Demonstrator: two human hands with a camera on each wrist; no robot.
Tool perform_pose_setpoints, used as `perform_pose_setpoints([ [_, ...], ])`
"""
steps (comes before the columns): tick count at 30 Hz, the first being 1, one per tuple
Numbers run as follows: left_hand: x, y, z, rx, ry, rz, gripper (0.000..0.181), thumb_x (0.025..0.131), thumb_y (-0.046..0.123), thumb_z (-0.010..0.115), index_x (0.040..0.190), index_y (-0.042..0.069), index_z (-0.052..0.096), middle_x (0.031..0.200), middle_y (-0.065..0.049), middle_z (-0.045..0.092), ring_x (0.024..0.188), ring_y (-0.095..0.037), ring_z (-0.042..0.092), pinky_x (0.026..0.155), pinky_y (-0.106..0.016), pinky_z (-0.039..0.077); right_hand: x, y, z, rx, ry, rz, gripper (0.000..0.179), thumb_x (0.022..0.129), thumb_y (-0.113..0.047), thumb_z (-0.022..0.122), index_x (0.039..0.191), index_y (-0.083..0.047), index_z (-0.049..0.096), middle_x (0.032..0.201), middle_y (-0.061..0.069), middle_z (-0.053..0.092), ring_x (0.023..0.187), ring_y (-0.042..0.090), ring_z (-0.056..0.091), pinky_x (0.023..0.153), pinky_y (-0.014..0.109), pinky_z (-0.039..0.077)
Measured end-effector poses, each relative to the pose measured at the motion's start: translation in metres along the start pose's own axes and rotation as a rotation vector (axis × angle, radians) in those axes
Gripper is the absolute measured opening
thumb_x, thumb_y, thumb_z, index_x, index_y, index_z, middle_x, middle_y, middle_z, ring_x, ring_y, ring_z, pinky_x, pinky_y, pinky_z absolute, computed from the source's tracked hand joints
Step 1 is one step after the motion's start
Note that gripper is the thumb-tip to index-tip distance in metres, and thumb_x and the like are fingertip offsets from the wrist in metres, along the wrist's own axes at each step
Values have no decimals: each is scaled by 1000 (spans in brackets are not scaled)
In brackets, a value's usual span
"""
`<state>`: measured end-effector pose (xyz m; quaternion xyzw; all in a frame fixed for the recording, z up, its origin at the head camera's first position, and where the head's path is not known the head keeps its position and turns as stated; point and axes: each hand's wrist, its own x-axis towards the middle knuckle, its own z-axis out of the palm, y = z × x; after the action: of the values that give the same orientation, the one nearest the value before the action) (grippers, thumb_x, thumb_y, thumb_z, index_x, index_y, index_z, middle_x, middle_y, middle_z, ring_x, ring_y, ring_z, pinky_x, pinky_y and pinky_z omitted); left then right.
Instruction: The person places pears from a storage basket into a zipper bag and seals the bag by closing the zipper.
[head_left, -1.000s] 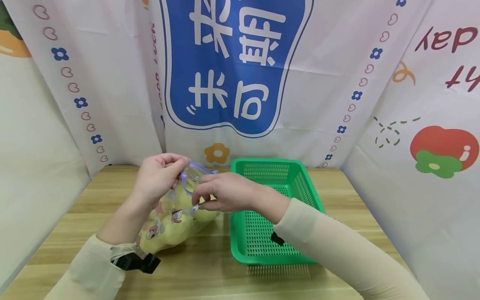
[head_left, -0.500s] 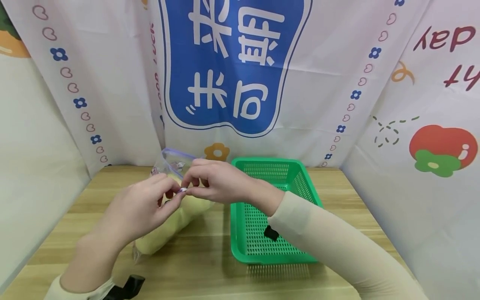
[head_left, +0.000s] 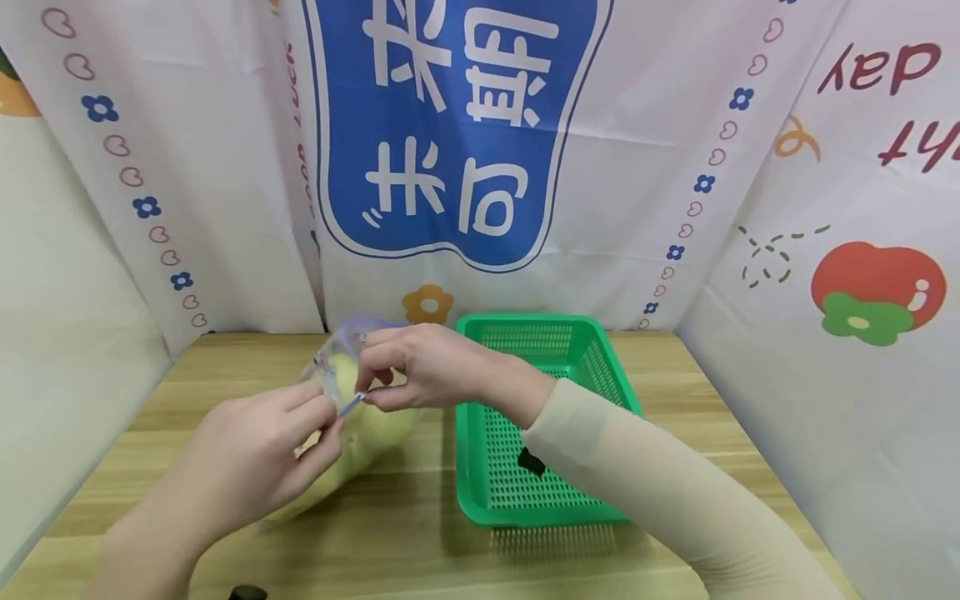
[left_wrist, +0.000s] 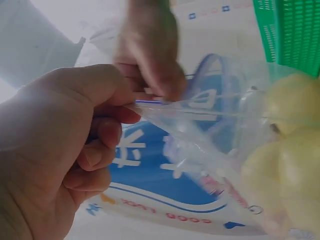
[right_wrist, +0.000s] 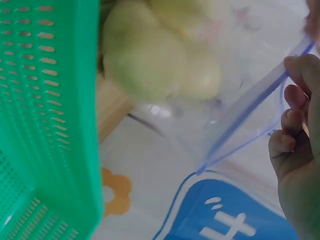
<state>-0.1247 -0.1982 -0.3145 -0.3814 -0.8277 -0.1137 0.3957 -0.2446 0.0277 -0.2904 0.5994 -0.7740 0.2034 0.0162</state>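
Observation:
A clear zip bag [left_wrist: 192, 125] with small printed pictures and a purple zip strip [right_wrist: 250, 110] stands on the table, left of the basket. Round pale yellow-green fruit [right_wrist: 145, 65] fills its lower part; short stems show in the left wrist view. My left hand [head_left: 258, 446] pinches one end of the zip edge between thumb and forefinger. Close by on the same edge, my right hand [head_left: 431, 367] pinches the strip with thumb and fingertips. Toward the back the bag's mouth gapes, its two purple edges apart in the right wrist view.
A green perforated basket [head_left: 471, 475] stands just right of the bag, under my right forearm. The wooden table [head_left: 405, 554] ends at a printed cloth backdrop [head_left: 600, 183] behind, with cloth walls on both sides.
My left hand has let go of the bag's far rim and come nearer to pinch the near end of the zip edge. My right hand has stayed on the strip, shifting slightly left and up.

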Motion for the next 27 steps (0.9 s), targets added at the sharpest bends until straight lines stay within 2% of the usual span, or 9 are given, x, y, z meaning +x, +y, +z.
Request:
perform_pose_setpoints([
  [3, -6, 9, -14, -25, -7, -10, 37, 108, 30, 41, 75, 22, 55, 75, 15, 49, 60, 6, 35, 47, -12, 30, -4, 15, 0, -35, -11, 41, 6, 102, -14, 74, 100, -19, 78, 97, -3, 67, 91, 11, 62, 77, 16, 46],
  [8, -21, 20, -36, -120, -43, -22, 40, 112, 37, 40, 75, 30, 55, 78, 24, 45, 65, 15, 33, 55, -3, 26, -14, 44, -1, -91, -20, 156, 7, 103, -15, 74, 105, -18, 80, 98, -1, 68, 93, 14, 63, 79, 18, 47],
  [13, -31, 24, -48, -250, -69, 25, 34, 110, 35, 47, 77, 34, 55, 81, 27, 43, 71, 20, 37, 61, 3, 27, -20, 62, -5, -95, -9, 271, 7, 103, -16, 75, 105, -18, 81, 93, -4, 63, 89, 15, 60, 75, 21, 46],
  [17, -33, 24, -50, -374, -112, 72, 28, 92, 11, 69, 84, 35, 60, 86, 26, 48, 77, 20, 41, 64, 5, 30, -22, 63, -5, -115, -13, 280, 8, 105, -19, 73, 107, -20, 81, 93, -6, 61, 88, 14, 60, 74, 20, 46],
  [21, -31, 22, -51, -494, -284, 24, 52, 72, 0, 90, 90, 41, 62, 89, 29, 51, 80, 21, 45, 66, 3, 36, -22, 58, -4, -161, -21, 243, 10, 107, -19, 71, 111, -19, 80, 96, -5, 65, 90, 16, 64, 74, 20, 47],
  [22, -30, 21, -49, -547, -317, 20, 54, 72, 0, 92, 92, 41, 63, 88, 28, 52, 80, 20, 47, 66, 2, 37, -22, 57, -4, -168, -21, 236, 11, 107, -19, 71, 112, -20, 80, 96, -5, 66, 90, 17, 66, 74, 20, 47],
  [24, -24, 16, -45, -634, -347, 17, 46, 82, 1, 90, 95, 38, 65, 86, 25, 54, 79, 16, 51, 67, 0, 40, -23, 54, -5, -175, -17, 228, 11, 107, -20, 71, 113, -20, 80, 97, -6, 68, 91, 19, 68, 74, 20, 48],
  [26, -13, 9, -36, -632, -305, 29, 32, 95, 7, 84, 98, 35, 68, 86, 23, 56, 77, 14, 51, 66, -2, 42, -24, 52, -5, -176, -8, 224, 10, 107, -20, 72, 114, -22, 79, 97, -6, 68, 92, 19, 69, 74, 21, 48],
  [27, -6, 6, -30, -587, -275, 40, 24, 100, 11, 80, 99, 33, 70, 87, 22, 57, 75, 14, 51, 64, -4, 42, -24, 51, -6, -175, -3, 222, 10, 107, -21, 72, 114, -23, 79, 97, -7, 69, 92, 19, 69, 74, 21, 48],
])
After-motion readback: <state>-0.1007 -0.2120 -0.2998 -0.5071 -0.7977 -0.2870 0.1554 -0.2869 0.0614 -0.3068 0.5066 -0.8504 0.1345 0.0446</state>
